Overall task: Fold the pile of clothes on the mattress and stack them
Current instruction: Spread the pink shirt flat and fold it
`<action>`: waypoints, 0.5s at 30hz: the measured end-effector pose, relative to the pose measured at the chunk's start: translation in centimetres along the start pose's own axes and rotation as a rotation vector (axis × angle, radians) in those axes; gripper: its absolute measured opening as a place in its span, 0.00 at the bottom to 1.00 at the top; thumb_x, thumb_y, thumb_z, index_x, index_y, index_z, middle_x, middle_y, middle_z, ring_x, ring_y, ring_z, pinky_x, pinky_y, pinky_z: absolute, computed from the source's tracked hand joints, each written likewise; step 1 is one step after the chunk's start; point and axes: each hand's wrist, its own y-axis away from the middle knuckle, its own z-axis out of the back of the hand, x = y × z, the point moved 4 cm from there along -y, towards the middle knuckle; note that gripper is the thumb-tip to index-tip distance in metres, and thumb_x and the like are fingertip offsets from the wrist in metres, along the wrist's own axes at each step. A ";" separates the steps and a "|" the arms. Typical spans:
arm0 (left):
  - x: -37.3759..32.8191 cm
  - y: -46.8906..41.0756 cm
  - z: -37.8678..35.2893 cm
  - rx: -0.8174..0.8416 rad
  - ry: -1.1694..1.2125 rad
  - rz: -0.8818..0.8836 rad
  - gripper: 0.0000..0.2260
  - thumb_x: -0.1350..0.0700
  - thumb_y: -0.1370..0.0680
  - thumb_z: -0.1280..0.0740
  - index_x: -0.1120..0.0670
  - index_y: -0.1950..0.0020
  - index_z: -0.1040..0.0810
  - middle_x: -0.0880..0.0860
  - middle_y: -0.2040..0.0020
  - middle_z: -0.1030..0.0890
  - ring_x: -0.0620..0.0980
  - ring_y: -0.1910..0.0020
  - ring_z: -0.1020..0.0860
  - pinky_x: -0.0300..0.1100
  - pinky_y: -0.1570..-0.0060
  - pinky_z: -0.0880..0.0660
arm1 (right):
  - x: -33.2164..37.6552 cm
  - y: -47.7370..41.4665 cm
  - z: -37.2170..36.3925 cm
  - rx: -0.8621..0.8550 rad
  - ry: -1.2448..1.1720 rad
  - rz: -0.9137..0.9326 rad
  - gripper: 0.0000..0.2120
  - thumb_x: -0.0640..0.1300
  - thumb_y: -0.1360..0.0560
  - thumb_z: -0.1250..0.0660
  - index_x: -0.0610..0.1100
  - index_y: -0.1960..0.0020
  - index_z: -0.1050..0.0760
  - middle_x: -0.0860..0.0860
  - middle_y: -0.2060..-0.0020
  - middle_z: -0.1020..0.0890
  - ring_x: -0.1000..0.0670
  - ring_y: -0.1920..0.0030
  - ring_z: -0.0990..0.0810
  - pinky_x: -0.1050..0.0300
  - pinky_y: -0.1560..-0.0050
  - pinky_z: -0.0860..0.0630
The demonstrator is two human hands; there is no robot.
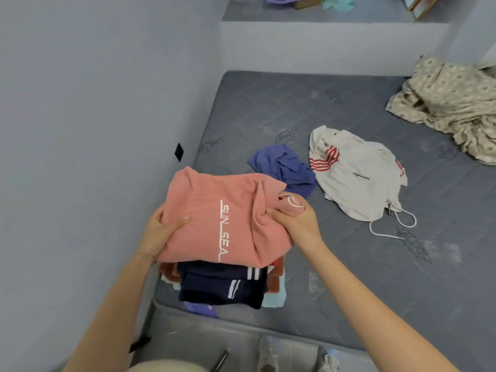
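A folded pink shirt (214, 213) with white lettering is held just above a stack of folded clothes (222, 288) at the near left corner of the grey mattress (349, 277). My left hand (158, 232) grips the shirt's left edge, thumb on top. On the right edge, my right hand (295, 218) clenches a bunch of the pink fabric. The stack's top layer is a navy garment with white stripes. A crumpled blue garment (284, 167) and a white hooded garment with red stripes (357, 178) lie unfolded further back on the mattress.
A rumpled beige patterned sheet (451, 106) lies at the mattress's far right. A grey wall runs along the left. A raised ledge (322, 30) behind the mattress holds a few items. Shoes (268, 353) sit on the floor below the near edge.
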 end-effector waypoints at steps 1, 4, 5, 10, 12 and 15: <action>0.6 -0.4 0.7 0.008 -0.002 0.011 0.20 0.58 0.27 0.27 0.51 0.37 0.28 0.46 0.47 0.22 0.44 0.50 0.23 0.38 0.56 0.26 | -0.4 0.0 -0.6 -0.014 -0.013 0.000 0.19 0.33 0.34 0.22 0.44 0.47 0.22 0.55 0.55 0.18 0.65 0.59 0.21 0.71 0.53 0.26; 2.9 -1.4 1.6 0.037 -0.007 0.082 0.28 0.49 0.34 0.23 0.50 0.38 0.28 0.45 0.48 0.22 0.44 0.51 0.22 0.38 0.57 0.26 | -2.1 0.3 -1.7 -0.038 -0.036 -0.022 0.19 0.32 0.33 0.23 0.40 0.45 0.23 0.54 0.54 0.18 0.65 0.59 0.20 0.73 0.55 0.26; 3.9 -1.7 1.5 0.042 -0.011 0.115 0.27 0.49 0.34 0.23 0.50 0.38 0.28 0.45 0.49 0.22 0.44 0.51 0.23 0.40 0.56 0.25 | -3.0 0.4 -1.9 -0.040 -0.035 -0.048 0.18 0.32 0.33 0.24 0.40 0.45 0.22 0.53 0.54 0.18 0.65 0.59 0.20 0.73 0.55 0.26; 9.4 -2.8 0.4 0.117 -0.134 0.230 0.27 0.49 0.35 0.22 0.50 0.39 0.26 0.51 0.45 0.21 0.49 0.48 0.22 0.52 0.42 0.25 | -8.7 0.6 -1.9 -0.042 0.063 -0.192 0.17 0.33 0.34 0.22 0.43 0.49 0.23 0.50 0.55 0.18 0.54 0.56 0.20 0.71 0.57 0.25; 11.3 -3.2 0.4 0.100 -0.179 0.239 0.30 0.49 0.35 0.22 0.52 0.36 0.26 0.55 0.39 0.23 0.54 0.43 0.23 0.53 0.41 0.26 | -10.5 0.8 -1.6 -0.051 0.090 -0.243 0.18 0.33 0.34 0.22 0.43 0.48 0.24 0.51 0.56 0.19 0.53 0.56 0.21 0.68 0.56 0.25; 12.0 -3.3 0.5 0.012 -0.190 0.215 0.27 0.54 0.29 0.25 0.57 0.32 0.28 0.55 0.38 0.24 0.55 0.42 0.25 0.50 0.42 0.27 | -11.5 1.0 -1.3 -0.039 0.084 -0.293 0.20 0.35 0.34 0.22 0.40 0.44 0.24 0.48 0.53 0.18 0.51 0.54 0.20 0.63 0.54 0.25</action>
